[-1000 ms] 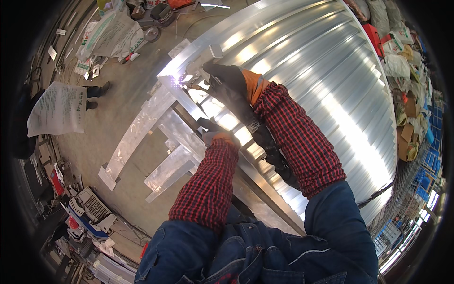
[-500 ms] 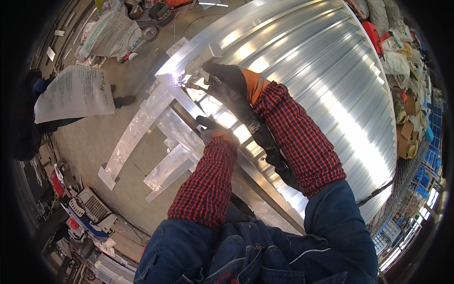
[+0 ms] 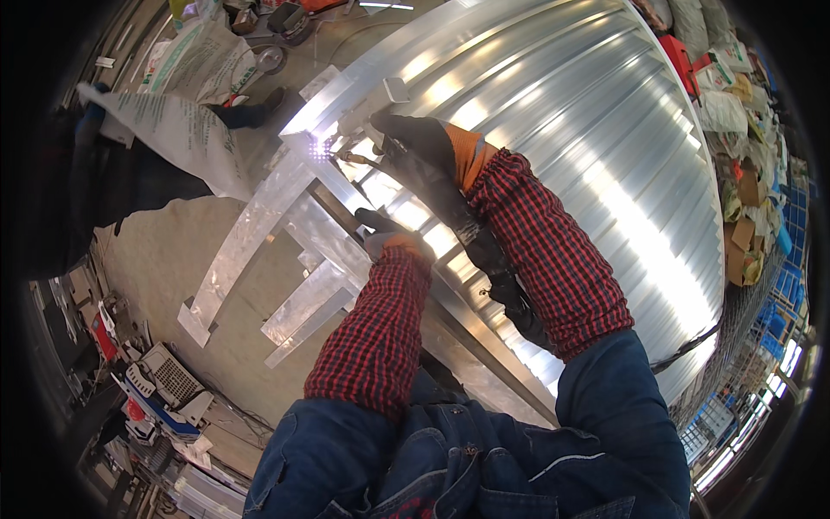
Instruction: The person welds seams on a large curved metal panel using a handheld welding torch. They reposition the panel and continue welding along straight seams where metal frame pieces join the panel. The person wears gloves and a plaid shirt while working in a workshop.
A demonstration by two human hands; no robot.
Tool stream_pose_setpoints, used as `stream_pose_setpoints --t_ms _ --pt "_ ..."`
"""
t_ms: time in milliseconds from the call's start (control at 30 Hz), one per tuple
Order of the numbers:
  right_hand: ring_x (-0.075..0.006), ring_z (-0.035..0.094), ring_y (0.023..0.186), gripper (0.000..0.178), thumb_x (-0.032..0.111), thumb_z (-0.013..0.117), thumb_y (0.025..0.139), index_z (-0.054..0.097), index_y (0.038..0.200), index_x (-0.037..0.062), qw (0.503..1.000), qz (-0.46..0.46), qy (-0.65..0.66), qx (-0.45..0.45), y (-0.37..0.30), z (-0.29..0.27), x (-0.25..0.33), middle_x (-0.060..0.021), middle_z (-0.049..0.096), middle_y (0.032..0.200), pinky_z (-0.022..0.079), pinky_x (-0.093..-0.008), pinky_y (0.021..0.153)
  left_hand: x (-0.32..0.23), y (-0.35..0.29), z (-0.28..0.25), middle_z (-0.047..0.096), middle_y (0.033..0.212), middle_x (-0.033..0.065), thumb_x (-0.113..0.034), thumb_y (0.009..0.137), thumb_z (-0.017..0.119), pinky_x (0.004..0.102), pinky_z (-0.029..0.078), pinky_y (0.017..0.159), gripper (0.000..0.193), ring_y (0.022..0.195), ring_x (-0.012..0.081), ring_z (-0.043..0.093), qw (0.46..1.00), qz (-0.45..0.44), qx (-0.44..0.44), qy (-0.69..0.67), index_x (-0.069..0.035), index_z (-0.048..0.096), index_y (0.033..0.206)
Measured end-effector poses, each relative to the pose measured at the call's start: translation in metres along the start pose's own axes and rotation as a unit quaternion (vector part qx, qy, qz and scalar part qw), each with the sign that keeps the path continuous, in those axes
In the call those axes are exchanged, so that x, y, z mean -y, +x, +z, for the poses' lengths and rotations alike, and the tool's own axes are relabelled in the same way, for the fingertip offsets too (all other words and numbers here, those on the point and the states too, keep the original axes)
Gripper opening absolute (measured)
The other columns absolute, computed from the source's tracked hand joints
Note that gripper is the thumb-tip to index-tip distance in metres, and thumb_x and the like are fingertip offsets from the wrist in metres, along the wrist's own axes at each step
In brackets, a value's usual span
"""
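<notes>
Metal frame (image 3: 290, 180) with a bright arc (image 3: 320, 147) at its upper corner.
Right hand (image 3: 421, 149) grips the torch (image 3: 359, 159), tip beside the arc; left hand (image 3: 387, 235) lies over the frame, its grip unclear.

Around me I see a dull greyish floor (image 3: 173, 259). Ahead on my left lie crumpled white sacks (image 3: 199, 65); nearer on that side is a blue-and-white case with a grille (image 3: 160, 376). Along my right run piled bags (image 3: 724, 112), an open cardboard box (image 3: 741, 246), wire mesh (image 3: 724, 346) and blue racking (image 3: 791, 298). Bright strips, windows or lamps, I can't tell, glow beyond.
</notes>
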State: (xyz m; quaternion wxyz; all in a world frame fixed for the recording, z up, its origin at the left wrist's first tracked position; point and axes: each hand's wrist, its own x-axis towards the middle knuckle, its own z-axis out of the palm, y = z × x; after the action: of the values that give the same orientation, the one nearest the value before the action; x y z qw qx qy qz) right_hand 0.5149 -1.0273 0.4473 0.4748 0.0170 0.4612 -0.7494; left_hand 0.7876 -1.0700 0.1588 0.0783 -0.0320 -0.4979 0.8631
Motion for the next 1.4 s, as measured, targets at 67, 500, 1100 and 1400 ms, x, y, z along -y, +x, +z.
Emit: stream_pose_setpoints --t_ms 67,500,1100,1400 --pt "-0.0073 0.062 0.077 0.044 0.045 0.068 0.108 0.078 0.122 0.0046 0.998 -0.022 -0.062 -0.001 -0.02 -0.002 0.009 0.0002 0.071 0.092 0.051 -0.0269 0.07 -0.01 -0.002 -0.006 0.072 0.079 -0.0138 -0.015 0.096 0.065 0.0252 0.044 0.076 0.028 0.074 0.0045 0.062 1.0 -0.012 0.005 0.019 -0.027 0.075 0.072" --pt "-0.0087 0.063 0.086 0.053 0.049 0.069 0.108 0.078 0.122 -0.0013 0.986 0.107 -0.121 -0.038 -0.069 -0.012 0.019 -0.0013 0.073 0.098 0.054 -0.0281 0.08 -0.069 -0.029 -0.039 0.074 0.084 -0.0145 -0.013 0.098 0.059 0.0242 0.046 0.088 0.033 0.082 0.0024 0.065 1.0 -0.023 -0.015 0.015 -0.026 0.074 0.073" --pt "-0.012 0.066 0.085 0.068 0.061 0.069 0.102 0.078 0.13 -0.0007 0.982 0.07 -0.175 -0.021 -0.047 -0.019 -0.012 -0.0071 0.077 0.105 0.055 -0.0289 0.078 -0.079 -0.044 -0.041 0.074 0.085 -0.0158 -0.011 0.099 0.059 0.0245 0.045 0.087 0.033 0.082 0.0012 0.064 0.999 -0.031 0.004 0.006 -0.027 0.074 0.075" --pt "-0.0104 0.064 0.083 0.063 0.056 0.07 0.104 0.077 0.128 -0.0024 0.986 0.045 -0.161 0.002 -0.048 -0.014 -0.008 -0.0038 0.076 0.101 0.054 -0.0277 0.075 -0.079 -0.039 -0.054 0.073 0.085 -0.0165 -0.01 0.099 0.059 0.0247 0.045 0.087 0.033 0.082 0.0005 0.063 0.999 -0.033 0.017 -0.002 -0.027 0.074 0.076"
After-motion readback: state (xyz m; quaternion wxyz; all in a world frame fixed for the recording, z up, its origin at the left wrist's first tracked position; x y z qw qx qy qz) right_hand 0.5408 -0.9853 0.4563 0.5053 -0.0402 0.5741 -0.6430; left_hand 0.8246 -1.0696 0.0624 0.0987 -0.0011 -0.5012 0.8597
